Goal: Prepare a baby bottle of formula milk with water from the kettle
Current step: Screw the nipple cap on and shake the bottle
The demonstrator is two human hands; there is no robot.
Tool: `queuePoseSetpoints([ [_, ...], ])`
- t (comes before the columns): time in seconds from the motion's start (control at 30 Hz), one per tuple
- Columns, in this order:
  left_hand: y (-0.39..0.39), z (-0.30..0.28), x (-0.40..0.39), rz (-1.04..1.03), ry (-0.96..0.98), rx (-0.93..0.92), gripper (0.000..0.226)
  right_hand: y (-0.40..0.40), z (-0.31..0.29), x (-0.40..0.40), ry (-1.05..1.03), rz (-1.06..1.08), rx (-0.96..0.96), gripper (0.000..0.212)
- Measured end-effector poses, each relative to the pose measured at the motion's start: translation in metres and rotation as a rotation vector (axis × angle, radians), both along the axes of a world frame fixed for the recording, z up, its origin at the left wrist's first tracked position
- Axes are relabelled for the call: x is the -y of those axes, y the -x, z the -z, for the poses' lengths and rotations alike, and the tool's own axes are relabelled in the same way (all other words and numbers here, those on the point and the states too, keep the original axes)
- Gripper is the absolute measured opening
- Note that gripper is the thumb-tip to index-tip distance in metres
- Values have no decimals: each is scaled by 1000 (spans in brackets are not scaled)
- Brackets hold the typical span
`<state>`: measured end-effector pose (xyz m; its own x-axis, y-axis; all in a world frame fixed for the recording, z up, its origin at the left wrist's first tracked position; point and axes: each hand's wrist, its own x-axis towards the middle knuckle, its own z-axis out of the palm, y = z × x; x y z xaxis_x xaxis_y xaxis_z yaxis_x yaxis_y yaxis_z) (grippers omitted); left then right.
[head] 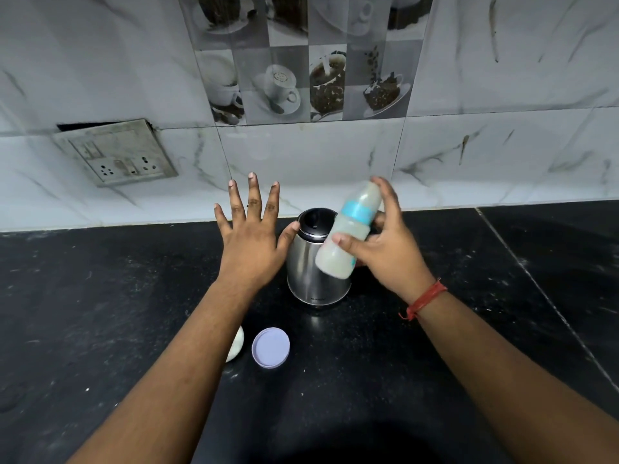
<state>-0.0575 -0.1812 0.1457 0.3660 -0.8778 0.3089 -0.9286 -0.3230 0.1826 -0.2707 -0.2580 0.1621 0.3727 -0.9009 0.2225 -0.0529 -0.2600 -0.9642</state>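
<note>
Baby bottle (348, 229) is held up in the air in the right hand (388, 249), just in front of and above the steel kettle (310, 272), which stands on the black worktop (100, 313). Its long axis is tilted: the capped teat end points up, away and to the right toward the tiled wall (301, 155), while the base points down and to the left, toward the person. It holds cloudy, pale liquid, and a blue ring circles its neck. The right fingers (385, 195) are wrapped around the bottle, the thumb pressing across its front. The left hand (249, 242) hovers flat beside the kettle with its fingers spread wide, holding nothing, the thumb close to the kettle's black lid. A lilac lid (270, 347) lies on the worktop nearer the person, next to a white object (236, 344) partly hidden by the left forearm.
</note>
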Motion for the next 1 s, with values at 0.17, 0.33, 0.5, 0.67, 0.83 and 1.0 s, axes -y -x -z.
queuePoseSetpoints([
  [0.17,-2,2,0,-4,7,4,79,0,-2,5,-76,173,258,98],
  [0.33,-1,1,1,-1,4,-5,80,1,4,-2,-35,-62,-10,103],
  [0.5,0,0,0,0,-5,-6,80,1,-4,8,0,248,198,103],
  [0.67,0,-1,1,-3,3,-22,81,5,5,3,21,-7,-31,104],
  [0.83,1,-1,0,-2,-4,-16,79,1,4,2,36,171,150,104],
  [1.0,1,-1,0,-1,5,-19,80,2,2,4,-37,38,79,103],
])
